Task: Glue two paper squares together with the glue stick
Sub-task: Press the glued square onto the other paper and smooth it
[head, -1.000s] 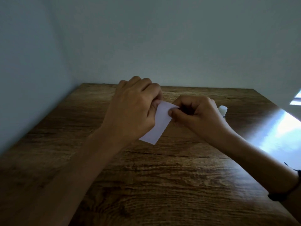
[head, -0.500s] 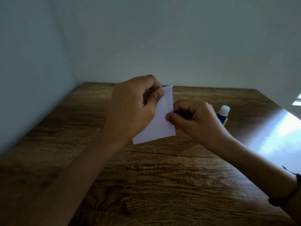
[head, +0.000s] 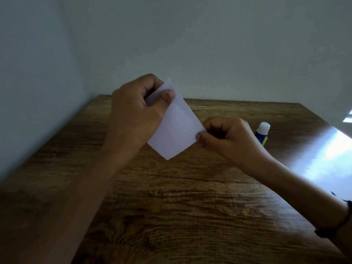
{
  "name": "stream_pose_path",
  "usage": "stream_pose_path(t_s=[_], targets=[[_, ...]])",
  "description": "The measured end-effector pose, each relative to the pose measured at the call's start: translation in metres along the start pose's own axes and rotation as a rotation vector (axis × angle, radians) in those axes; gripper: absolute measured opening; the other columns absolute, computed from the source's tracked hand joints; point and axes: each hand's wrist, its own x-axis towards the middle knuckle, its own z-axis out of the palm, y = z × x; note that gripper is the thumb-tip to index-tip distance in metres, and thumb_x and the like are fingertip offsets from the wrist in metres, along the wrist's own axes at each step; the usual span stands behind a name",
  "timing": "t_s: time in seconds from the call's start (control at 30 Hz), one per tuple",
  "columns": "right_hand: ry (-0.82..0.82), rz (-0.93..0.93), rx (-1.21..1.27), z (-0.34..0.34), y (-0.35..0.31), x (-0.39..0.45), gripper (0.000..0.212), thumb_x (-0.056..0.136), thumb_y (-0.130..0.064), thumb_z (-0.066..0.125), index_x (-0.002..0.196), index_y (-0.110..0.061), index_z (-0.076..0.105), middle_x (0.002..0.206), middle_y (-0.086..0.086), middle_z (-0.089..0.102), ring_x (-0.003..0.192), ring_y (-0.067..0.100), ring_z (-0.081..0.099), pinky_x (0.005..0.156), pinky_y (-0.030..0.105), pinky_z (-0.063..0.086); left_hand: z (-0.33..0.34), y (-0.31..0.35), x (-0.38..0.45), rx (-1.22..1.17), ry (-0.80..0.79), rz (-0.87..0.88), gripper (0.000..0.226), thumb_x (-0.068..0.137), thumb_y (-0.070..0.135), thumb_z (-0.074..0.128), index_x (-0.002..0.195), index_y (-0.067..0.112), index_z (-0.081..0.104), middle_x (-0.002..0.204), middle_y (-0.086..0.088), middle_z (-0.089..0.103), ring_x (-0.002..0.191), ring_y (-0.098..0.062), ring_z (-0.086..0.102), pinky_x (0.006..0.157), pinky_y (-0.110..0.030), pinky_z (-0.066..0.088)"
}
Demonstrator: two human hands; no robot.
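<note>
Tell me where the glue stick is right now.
In the head view, the glue stick stands capped on the wooden table, on the right side just behind the right hand, which partly hides it. Neither hand touches it.

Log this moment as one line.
left hand: pinching paper top corner | right hand: pinching right corner | paper: held above table | glue stick: capped, untouched

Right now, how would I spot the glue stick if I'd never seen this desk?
Start at the wooden table and go to its right side, near the bright patch of light. Just behind the right hand stands the glue stick, partly hidden: a small blue tube with a white cap, the only coloured thing there.
</note>
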Motion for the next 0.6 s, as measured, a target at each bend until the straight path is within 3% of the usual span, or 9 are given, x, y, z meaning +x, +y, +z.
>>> stream_pose_path(t_s=[0.1,0.23,0.33,0.37,0.47,0.6], targets=[[0.007,0.053,0.072,-0.003,0.001,0.003,0.012,0.081,-0.014,0.065,0.069,-0.018,0.067,0.061,-0.004,0.066,0.062,0.02,0.063,0.064,0.039,0.055,-0.001,-0.004,0.001,-0.036,-0.005,-0.053,0.017,0.083,0.027,0.058,0.081,0.011,0.063,0.075,0.0,0.063,0.067,-0.011,0.055,0.059,-0.031,0.046],[0.061,0.166,0.262,-0.01,0.002,0.007,0.016,0.084,-0.012,0.061,0.07,-0.018,0.064,0.057,-0.003,0.067,0.056,0.012,0.063,0.058,0.026,0.052,-0.002,-0.014,0.004,-0.18,-0.137,-0.262,0.007,0.083,0.022,0.06,0.076,0.019,0.062,0.081,0.001,0.068,0.072,-0.01,0.062,0.068,-0.035,0.053],[0.109,0.218,0.296,-0.011,0.003,0.009,0.013,0.083,-0.008,0.061,0.078,-0.02,0.06,0.052,-0.004,0.066,0.053,0.014,0.063,0.053,0.029,0.055,-0.002,-0.023,0.006,-0.003,-0.348,-0.283,0.011,0.082,0.02,0.061,0.081,0.029,0.055,0.082,0.009,0.063,0.067,0.001,0.058,0.054,-0.015,0.048],[0.108,0.224,0.257,-0.011,0.003,0.009,0.015,0.082,-0.007,0.062,0.082,-0.021,0.058,0.05,-0.005,0.065,0.05,0.013,0.062,0.05,0.028,0.054,-0.001,-0.026,0.006,0.085,-0.433,-0.277,0.014,0.081,0.02,0.062,0.084,0.031,0.053,0.083,0.011,0.06,0.068,0.002,0.056,0.051,-0.015,0.046],[-0.02,0.239,0.046,-0.011,0.007,0.007,0.025,0.081,-0.004,0.06,0.094,-0.022,0.05,0.044,-0.006,0.061,0.039,0.006,0.055,0.039,0.02,0.044,0.003,-0.032,0.001,0.199,-0.638,-0.301,0.019,0.08,0.02,0.062,0.082,0.034,0.05,0.088,0.01,0.055,0.079,-0.004,0.052,0.06,-0.026,0.045],[-0.305,0.3,-0.194,-0.011,0.007,0.004,0.026,0.083,-0.005,0.059,0.098,-0.021,0.047,0.055,0.002,0.064,0.039,0.012,0.057,0.038,0.026,0.047,0.014,-0.037,-0.01,0.366,-0.725,-0.226,0.018,0.08,0.018,0.062,0.09,0.028,0.051,0.082,0.016,0.046,0.075,-0.001,0.045,0.055,-0.021,0.033]])
